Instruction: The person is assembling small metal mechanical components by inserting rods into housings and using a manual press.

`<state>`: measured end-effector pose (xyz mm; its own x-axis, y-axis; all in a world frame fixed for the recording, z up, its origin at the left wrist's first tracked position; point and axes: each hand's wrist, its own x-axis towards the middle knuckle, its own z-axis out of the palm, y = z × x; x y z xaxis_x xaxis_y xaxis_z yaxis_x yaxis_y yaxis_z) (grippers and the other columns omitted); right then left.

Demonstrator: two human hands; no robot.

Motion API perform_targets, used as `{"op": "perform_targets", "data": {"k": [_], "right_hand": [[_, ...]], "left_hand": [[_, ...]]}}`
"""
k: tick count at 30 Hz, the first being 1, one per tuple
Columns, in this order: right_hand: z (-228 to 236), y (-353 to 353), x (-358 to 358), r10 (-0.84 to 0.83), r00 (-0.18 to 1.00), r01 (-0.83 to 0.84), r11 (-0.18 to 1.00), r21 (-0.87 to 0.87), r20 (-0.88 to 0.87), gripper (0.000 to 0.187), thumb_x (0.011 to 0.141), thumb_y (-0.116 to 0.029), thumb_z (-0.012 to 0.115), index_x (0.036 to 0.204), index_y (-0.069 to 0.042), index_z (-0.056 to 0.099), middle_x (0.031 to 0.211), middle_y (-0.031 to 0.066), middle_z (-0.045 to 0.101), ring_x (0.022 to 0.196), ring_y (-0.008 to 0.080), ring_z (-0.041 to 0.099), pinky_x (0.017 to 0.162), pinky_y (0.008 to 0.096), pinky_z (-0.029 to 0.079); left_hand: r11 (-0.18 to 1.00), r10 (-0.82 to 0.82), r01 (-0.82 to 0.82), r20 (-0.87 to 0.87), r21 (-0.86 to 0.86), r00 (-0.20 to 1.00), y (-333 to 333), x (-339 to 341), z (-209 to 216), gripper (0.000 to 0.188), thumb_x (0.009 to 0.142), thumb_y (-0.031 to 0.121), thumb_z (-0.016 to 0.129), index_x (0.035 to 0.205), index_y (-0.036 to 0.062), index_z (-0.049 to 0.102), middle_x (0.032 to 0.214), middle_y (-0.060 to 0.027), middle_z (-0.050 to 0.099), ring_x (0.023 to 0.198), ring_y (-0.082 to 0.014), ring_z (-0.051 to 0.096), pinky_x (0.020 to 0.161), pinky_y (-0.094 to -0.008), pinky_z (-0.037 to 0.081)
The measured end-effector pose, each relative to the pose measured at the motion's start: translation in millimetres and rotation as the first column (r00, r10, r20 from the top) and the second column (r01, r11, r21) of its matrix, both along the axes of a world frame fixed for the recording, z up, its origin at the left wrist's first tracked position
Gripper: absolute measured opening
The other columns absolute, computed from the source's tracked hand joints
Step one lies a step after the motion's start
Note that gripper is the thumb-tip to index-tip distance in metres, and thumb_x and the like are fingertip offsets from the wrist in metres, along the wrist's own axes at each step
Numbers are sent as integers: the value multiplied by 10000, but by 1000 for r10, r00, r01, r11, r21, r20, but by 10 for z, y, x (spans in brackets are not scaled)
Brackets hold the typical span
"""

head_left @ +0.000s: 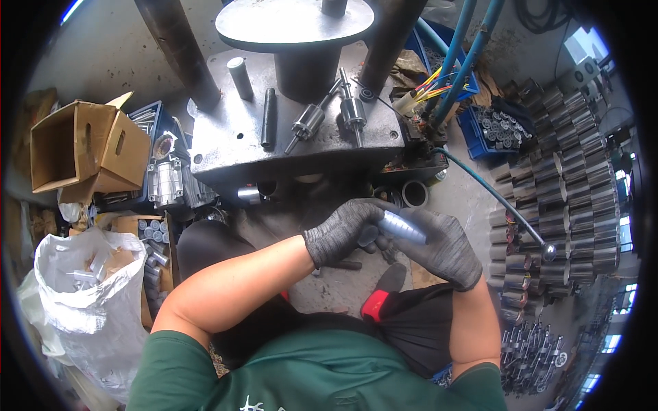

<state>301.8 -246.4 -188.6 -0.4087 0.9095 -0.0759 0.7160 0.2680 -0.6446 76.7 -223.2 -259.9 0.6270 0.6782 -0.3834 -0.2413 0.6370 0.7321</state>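
Note:
Both my hands wear dark grey knit gloves and meet in front of the press. Between them is a bluish-white, shiny ribbed cylinder (399, 226), tilted down to the right. My left hand (347, 229) closes on its upper left end, and my right hand (442, 245) wraps its lower right end. A small dark round piece (368, 236) shows beneath the left fingers; its kind I cannot make out. Beyond my hands, two metal rotors with shafts, the left rotor (309, 121) and the right rotor (353, 111), lie on the press bed (233, 152).
On the bed stand a pale-topped cylinder (240, 79) and a dark rod (269, 118). A ball-ended lever (548, 251) juts out at right, near stacked metal sleeves (548, 205). Left are a cardboard box (89, 147) and a white sack (89, 308). A blue bin (473, 130) holds parts.

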Motion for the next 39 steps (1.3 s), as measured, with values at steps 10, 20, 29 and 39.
{"op": "perform_targets", "data": {"k": [10, 20, 29, 39], "right_hand": [[168, 16, 45, -4, 997, -5, 993, -121, -74, 513, 774, -159, 877, 1227, 20, 715, 990, 219, 747, 895, 319, 763, 805, 385, 593], [167, -20, 174, -55, 977, 20, 986, -168, -205, 467, 813, -102, 850, 1238, 29, 709, 992, 187, 761, 915, 232, 763, 837, 355, 594], [245, -17, 219, -93, 978, 49, 973, -226, -186, 467, 824, -99, 857, 1245, 36, 706, 1050, 157, 765, 970, 189, 734, 888, 355, 584], [201, -3, 266, -88, 981, 47, 973, -225, -174, 460, 822, -94, 864, 1237, 29, 708, 1067, 143, 754, 988, 189, 720, 906, 354, 576]], "left_hand": [[997, 59, -55, 91, -46, 994, 0, 35, -91, 441, 980, 111, 427, 1345, -91, 570, 1050, -233, 712, 751, -208, 728, 582, -269, 599], [994, 91, -82, 130, -76, 987, -15, 58, -85, 414, 976, 129, 460, 1310, -85, 579, 1029, -224, 710, 756, -223, 731, 583, -272, 605], [991, 100, -84, 160, -101, 982, -13, 35, -88, 391, 944, 108, 514, 1288, -65, 581, 1034, -204, 674, 767, -228, 718, 575, -272, 587], [998, 51, -48, 116, -28, 992, 4, 36, -46, 403, 931, 148, 713, 1269, -44, 605, 913, -144, 693, 710, -159, 689, 576, -260, 555]]}}
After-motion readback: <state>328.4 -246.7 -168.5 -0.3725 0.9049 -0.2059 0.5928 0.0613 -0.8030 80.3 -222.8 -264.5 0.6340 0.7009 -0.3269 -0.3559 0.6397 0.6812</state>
